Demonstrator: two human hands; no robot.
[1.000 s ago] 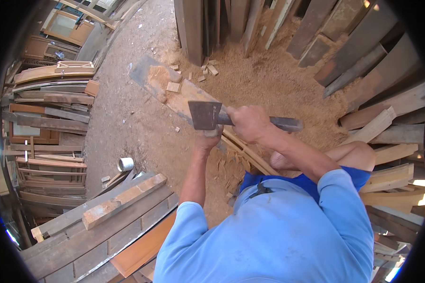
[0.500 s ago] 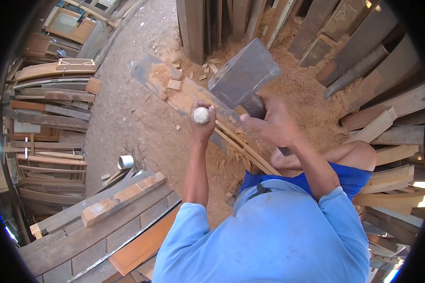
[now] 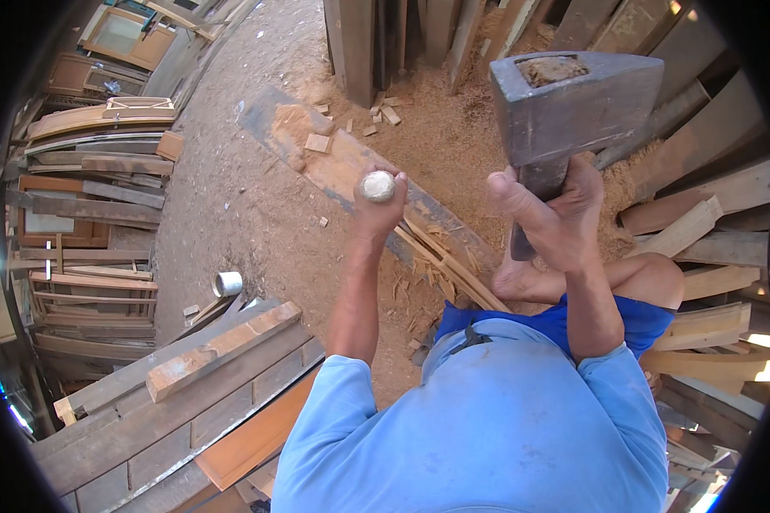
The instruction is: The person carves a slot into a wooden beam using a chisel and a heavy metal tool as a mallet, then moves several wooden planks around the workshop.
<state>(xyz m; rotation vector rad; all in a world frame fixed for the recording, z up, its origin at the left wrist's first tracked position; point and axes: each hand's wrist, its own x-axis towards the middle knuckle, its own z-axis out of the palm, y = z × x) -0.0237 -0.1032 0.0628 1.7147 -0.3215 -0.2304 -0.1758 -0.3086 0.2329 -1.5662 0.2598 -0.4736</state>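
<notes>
My right hand (image 3: 560, 209) is closed round the dark handle of a mallet (image 3: 577, 107). Its big grey head is raised at the upper right, the handle's end showing in the top. My left hand (image 3: 378, 209) grips an upright tool, probably a chisel, by its handle; the round, pale handle end (image 3: 378, 186) faces up, and the blade is hidden below the fist. Under that hand a narrow wooden piece (image 3: 449, 269) lies on a long dusty board (image 3: 359, 171), running toward my bare foot (image 3: 513, 278).
Sawdust and shavings cover the ground, with small wood offcuts (image 3: 317, 143) on and around the board. Planks (image 3: 351, 51) stand upright beyond it, and more timber (image 3: 710, 231) leans at the right. A white cup (image 3: 228, 284) and stacked beams (image 3: 222, 350) lie at the left.
The mallet has swung up and to the right, away from the handle end in my left hand. My left hand has shifted slightly right and keeps its hold.
</notes>
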